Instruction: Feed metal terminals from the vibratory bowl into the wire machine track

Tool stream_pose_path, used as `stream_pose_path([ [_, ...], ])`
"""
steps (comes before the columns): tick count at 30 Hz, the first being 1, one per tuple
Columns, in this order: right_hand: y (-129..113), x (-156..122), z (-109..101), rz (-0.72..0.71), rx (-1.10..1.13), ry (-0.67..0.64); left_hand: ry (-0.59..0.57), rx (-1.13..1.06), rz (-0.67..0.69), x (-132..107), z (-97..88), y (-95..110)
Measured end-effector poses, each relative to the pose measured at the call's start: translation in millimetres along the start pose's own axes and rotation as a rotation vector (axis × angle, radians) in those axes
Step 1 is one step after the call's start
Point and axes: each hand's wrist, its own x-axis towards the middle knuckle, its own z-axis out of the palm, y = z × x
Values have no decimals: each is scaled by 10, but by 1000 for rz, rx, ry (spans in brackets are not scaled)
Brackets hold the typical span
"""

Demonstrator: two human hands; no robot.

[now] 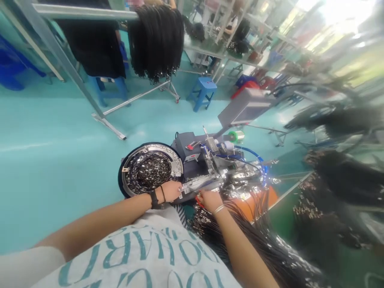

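Right hand (210, 201) is nearest the black wire bundle (264, 244), which runs from under it toward lower right, along the forearm; pinch unclear. Left hand (171, 191) lies curled on the metal feed rail (195, 185), beside the vibratory bowl feeder (150, 170); grip unclear.

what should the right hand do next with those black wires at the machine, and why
Probably ease the black wires by the right hand slightly toward the metal rail: the bundle trails from that hand to the machine's front, and the left hand rests at the rail, beside the parts bowl.
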Motion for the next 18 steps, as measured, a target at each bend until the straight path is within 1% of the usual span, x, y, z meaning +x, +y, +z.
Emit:
stream_pose_path([
  [2,17,11,37,-4,58,-1,-50,30,-25,-5,45,35],
  [5,8,35,67,29,119,18,-159,34,-49,-117,111,68],
  [8,-23,50,48,64,138,32,-288,3,-65,-296,162,26],
  [10,-43,60,6,53,148,20,-342,-9,-77,-389,167,-31],
  [13,-48,68,-80,8,165,11,-365,2,-104,-440,138,-100],
  [18,23,56,-161,69,135,21,-371,-19,-148,-432,89,-104],
])
